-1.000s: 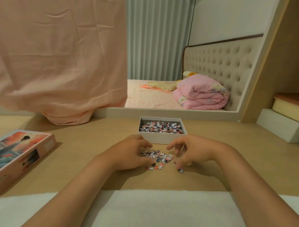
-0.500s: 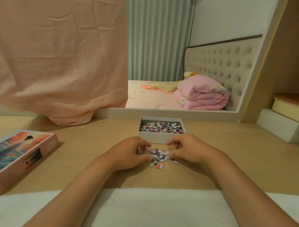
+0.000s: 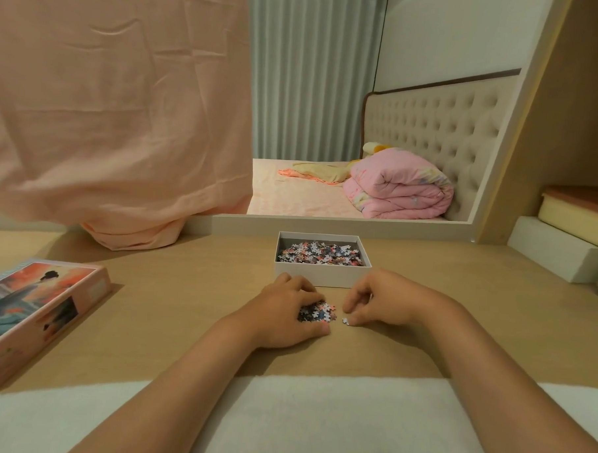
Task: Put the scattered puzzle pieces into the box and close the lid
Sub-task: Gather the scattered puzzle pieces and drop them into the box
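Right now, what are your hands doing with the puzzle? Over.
Left hand grips the loose puzzle pieces. Right hand curled beside one stray piece. Box open, nothing in the way; lid off, far left.

I have open light-wood tabletop between the picture-printed pink lid at far left and the open white cardboard box; draped peach cloth blocks the back left, a white block the right.

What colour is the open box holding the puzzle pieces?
The box is white outside, greyish inside; head view shows it best.
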The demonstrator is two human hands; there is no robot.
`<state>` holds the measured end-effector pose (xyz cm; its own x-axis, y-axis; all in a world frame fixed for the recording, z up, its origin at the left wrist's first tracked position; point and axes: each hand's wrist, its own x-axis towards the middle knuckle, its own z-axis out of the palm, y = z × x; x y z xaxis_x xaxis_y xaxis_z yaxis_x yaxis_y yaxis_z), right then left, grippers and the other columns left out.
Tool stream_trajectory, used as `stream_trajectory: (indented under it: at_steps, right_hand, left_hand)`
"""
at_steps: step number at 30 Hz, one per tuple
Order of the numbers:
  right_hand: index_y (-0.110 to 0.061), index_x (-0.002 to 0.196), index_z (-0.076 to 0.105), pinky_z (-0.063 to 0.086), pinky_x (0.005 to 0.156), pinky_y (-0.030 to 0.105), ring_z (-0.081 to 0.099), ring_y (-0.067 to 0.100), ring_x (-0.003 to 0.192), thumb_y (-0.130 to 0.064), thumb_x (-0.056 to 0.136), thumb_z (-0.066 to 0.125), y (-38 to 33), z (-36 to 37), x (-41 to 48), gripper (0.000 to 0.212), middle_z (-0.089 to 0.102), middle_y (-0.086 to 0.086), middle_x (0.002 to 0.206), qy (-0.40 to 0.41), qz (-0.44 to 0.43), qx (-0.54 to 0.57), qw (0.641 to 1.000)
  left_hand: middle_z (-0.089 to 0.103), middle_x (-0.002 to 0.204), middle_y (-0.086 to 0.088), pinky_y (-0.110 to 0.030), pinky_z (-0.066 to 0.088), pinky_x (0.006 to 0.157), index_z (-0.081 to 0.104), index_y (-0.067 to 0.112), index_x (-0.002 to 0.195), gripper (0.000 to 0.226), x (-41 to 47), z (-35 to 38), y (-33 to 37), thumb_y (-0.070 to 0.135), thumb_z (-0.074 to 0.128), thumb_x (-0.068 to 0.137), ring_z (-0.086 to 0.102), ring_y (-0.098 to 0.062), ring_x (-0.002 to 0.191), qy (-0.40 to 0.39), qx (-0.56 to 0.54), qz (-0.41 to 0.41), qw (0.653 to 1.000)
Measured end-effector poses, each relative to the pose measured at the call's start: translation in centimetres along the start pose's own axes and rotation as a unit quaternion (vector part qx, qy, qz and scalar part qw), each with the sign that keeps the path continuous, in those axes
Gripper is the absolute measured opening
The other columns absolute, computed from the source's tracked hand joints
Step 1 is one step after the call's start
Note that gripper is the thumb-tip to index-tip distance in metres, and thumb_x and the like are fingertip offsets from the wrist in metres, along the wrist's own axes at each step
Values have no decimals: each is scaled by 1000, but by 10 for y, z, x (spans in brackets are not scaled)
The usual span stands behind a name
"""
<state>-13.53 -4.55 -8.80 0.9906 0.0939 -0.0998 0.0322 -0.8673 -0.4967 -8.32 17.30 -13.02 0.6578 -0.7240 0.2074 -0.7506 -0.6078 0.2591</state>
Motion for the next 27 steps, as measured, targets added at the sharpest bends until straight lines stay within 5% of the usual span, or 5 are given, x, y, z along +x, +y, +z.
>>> stream_trajectory:
  at_steps: [6,14,19,23,27]
  right_hand:
    - [-28,85,77,53,72,24,64,3,73,-27,78,83,-5,16,12,9,71,-8,78,60,-28,37,997]
    - [-26,106,60,49,86,37,55,18,95,-71,67,74,-24,20,10,61,48,-7,102,-46,-6,-135,990]
    - [-30,105,70,40,65,23,52,8,79,-55,76,78,-35,26,16,40,51,-18,77,-28,-24,-91,995]
    - [-23,131,64,49,92,30,61,13,106,-46,77,81,-39,27,16,62,68,-6,114,-10,-7,-58,998]
    - [-24,118,72,50,84,28,63,14,97,-37,79,82,-41,30,17,42,69,-5,105,10,-12,-57,998]
  left_hand:
    - [47,132,11,-29,37,104,48,32,142,67,-7,-18,-12,59,64,84,42,-10,124,10,-96,-29,995]
    - [36,130,6,-36,35,107,45,31,140,81,-22,-31,-26,75,62,73,32,-14,125,-102,6,-82,991]
    - [41,122,3,-35,35,107,51,30,139,60,-10,-19,-11,59,58,87,37,-16,122,-82,-12,-47,995]
    - [47,115,1,-32,41,97,60,27,133,49,-8,-15,-9,51,61,89,50,-16,110,-48,-15,-41,998]
    - [50,107,3,-25,39,79,66,26,122,37,-8,-14,-5,44,64,89,55,-14,95,-5,-20,-44,999]
